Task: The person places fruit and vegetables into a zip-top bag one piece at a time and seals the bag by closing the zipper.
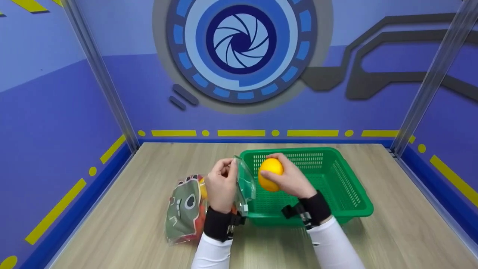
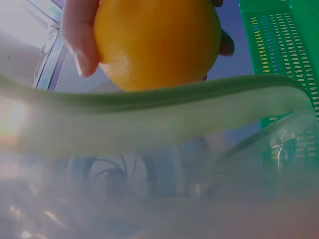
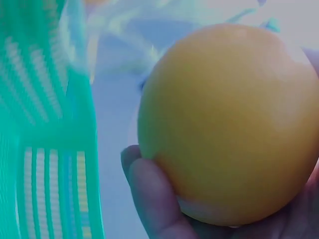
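My right hand [image 1: 293, 178] grips an orange [image 1: 271, 175], fingers and thumb curled round it, above the left part of the green basket [image 1: 353, 179]. In the left wrist view the orange [image 2: 157, 42] appears just beyond the green-edged rim of a clear plastic bag [image 2: 149, 119]. My left hand [image 1: 223, 185] pinches the upper edge of this clear bag [image 1: 245, 183], which hangs beside the basket's left wall. Left of that hand lies a grey-green bag with a cartoon face [image 1: 183, 211], with orange and red showing at its right side; my wrist partly hides it.
The green basket has slotted walls and stands on the wood-patterned table [image 1: 145, 209]. Blue printed panels [image 1: 242, 119] close off the back and both sides, with metal posts [image 1: 108, 86] at the corners.
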